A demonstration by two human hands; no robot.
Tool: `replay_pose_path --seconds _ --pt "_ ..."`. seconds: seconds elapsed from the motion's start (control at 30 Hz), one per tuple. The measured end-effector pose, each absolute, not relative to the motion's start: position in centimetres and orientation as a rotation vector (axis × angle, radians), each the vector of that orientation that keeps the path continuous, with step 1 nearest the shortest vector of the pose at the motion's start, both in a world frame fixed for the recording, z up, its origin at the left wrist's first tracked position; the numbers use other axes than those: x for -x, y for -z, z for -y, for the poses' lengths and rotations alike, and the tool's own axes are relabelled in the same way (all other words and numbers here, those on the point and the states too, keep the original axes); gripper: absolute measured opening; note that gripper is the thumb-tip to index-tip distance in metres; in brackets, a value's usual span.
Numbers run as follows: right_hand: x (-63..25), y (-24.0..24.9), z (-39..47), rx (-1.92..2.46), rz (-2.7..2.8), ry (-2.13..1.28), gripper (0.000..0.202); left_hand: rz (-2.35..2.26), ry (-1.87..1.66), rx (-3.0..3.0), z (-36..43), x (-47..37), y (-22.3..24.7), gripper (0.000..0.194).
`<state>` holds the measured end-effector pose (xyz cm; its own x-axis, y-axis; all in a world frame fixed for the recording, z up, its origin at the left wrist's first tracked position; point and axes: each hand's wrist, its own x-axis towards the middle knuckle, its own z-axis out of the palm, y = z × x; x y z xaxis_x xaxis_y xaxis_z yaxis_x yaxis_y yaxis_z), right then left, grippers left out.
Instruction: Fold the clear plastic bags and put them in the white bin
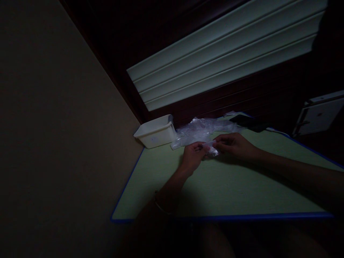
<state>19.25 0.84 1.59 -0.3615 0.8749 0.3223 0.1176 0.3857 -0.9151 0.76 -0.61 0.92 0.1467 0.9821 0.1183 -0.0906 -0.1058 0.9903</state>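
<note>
Between my two hands is a small clear plastic bag (pixel 213 149), held just above the table. My left hand (pixel 194 154) pinches its left side, fingers closed. My right hand (pixel 231 144) grips the upper right edge of the same bag, with thumb and fingertips pressed together. What the bag contains is too dark to make out. Just beyond my hands lies a loose pile of clear plastic bags (pixel 199 128) on the table.
A pale green table (pixel 215 190) has a blue edge. An off-white plastic bin (pixel 157 135) stands at its back left corner, by the wall. A dark object (pixel 249 123) lies at the back right. Beyond the table is a slatted panel (pixel 215 57).
</note>
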Motion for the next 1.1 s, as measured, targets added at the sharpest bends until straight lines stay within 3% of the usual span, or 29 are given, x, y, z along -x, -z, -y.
replay_pose_path --seconds 0.73,1.1 --pt "-19.5 -1.5 -1.4 0.794 1.641 -1.164 0.026 -0.911 -1.295 -1.411 0.5 -0.4 -1.2 0.033" --pt "-19.3 -1.7 -1.1 0.808 1.640 -1.100 0.025 -0.926 -1.196 -1.381 0.7 -0.5 -1.1 0.041"
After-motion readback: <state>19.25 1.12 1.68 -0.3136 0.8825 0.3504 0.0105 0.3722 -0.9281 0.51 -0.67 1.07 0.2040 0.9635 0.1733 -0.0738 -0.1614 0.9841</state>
